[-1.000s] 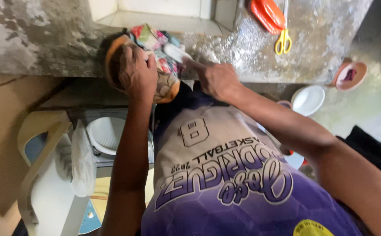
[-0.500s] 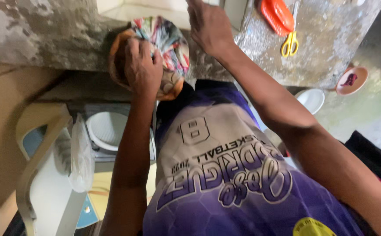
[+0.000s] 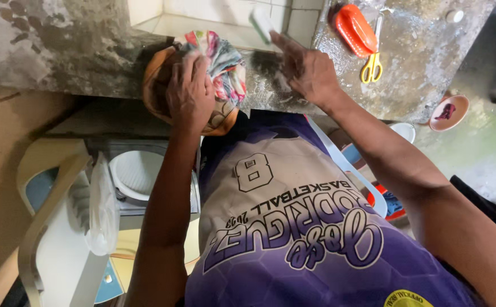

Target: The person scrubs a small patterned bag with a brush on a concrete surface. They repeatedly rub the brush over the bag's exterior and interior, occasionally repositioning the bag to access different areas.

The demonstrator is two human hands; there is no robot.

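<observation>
Fingers (image 3: 188, 74) of left hand (image 3: 190, 94) clamp floral cloth (image 3: 225, 65); right hand (image 3: 307, 71) pinches blurred sponge (image 3: 261, 23).

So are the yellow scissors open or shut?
Shut. The yellow scissors lie flat on the grey counter beside the orange case, both handle loops side by side and the blades together.

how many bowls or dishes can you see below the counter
3: a white ribbed bowl under the left hand, a white bowl by the right forearm, a pinkish dish far right; others may be hidden.
</observation>
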